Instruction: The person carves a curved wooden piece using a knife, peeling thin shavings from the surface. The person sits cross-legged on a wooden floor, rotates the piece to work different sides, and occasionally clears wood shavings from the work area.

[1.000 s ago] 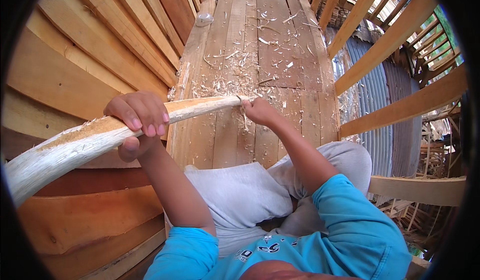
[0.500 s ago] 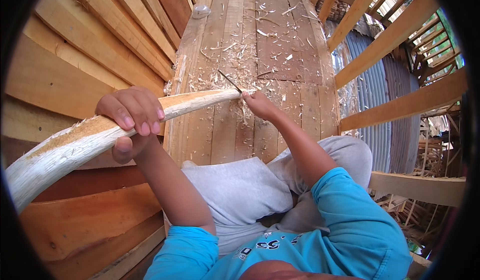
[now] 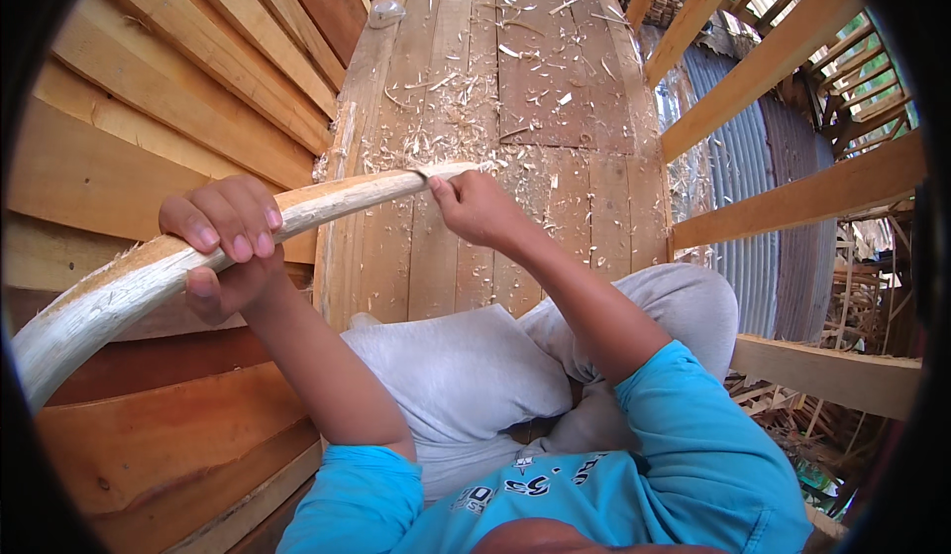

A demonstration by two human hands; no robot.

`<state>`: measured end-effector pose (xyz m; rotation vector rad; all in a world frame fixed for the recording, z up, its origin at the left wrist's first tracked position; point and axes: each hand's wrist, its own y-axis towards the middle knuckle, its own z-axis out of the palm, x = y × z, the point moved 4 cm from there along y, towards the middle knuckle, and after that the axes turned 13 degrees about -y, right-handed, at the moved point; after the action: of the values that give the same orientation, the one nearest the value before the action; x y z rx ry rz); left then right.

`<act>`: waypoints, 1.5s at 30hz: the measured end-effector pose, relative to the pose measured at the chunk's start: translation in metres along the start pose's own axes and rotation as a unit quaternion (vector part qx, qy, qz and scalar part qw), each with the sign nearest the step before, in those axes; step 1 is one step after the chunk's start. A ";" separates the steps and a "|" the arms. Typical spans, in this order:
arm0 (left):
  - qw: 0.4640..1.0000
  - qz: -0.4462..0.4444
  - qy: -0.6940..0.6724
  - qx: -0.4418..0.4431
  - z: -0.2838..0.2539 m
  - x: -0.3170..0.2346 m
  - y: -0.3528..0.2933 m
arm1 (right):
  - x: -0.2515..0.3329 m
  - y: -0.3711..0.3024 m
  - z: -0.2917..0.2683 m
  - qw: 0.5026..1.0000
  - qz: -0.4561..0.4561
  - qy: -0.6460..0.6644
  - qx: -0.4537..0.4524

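Note:
A long, curved, pale wooden pole (image 3: 337, 203) runs from the lower left up toward the middle, its bark stripped and its upper side tan. My left hand (image 3: 226, 242) grips it, fingers over the top and thumb underneath. Near the pole's far end, my right hand (image 3: 475, 207) is closed with the thumb against the wood. A dark knife blade (image 3: 423, 173) lies against the pole beside that thumb. Only a short bit of the blade shows, and the handle is hidden in the right hand.
Pale shavings (image 3: 466, 108) litter the plank floor (image 3: 436, 267). A slatted wooden wall (image 3: 178, 78) rises close on the left; a wooden railing (image 3: 792, 202) stands on the right, with corrugated metal sheets (image 3: 743, 217) beyond. A small clear container (image 3: 386, 14) sits at the far left.
My right hand and the knife have slid left along the pole from its tip, and the blade shows less. My left hand and the pole have shifted slightly left.

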<state>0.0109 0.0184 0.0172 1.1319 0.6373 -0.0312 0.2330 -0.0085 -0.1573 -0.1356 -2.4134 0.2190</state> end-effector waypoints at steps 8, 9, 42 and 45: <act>0.992 0.011 0.040 -0.120 -0.005 -0.003 -0.006 | -0.002 0.006 0.018 0.992 -0.011 0.109 -0.066; 0.975 0.026 0.078 -0.206 -0.007 -0.004 -0.009 | 0.010 0.004 0.012 0.992 -0.023 0.107 -0.063; 0.919 0.047 0.139 -0.366 -0.004 -0.002 -0.002 | 0.008 0.011 0.002 0.996 -0.022 0.072 -0.043; 0.918 0.042 0.139 -0.370 -0.003 0.000 -0.001 | -0.039 0.029 0.020 0.989 0.103 0.109 -0.001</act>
<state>0.0091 0.0202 0.0152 0.4242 0.7621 0.4237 0.2502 0.0114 -0.2026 -0.3915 -2.1818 0.2809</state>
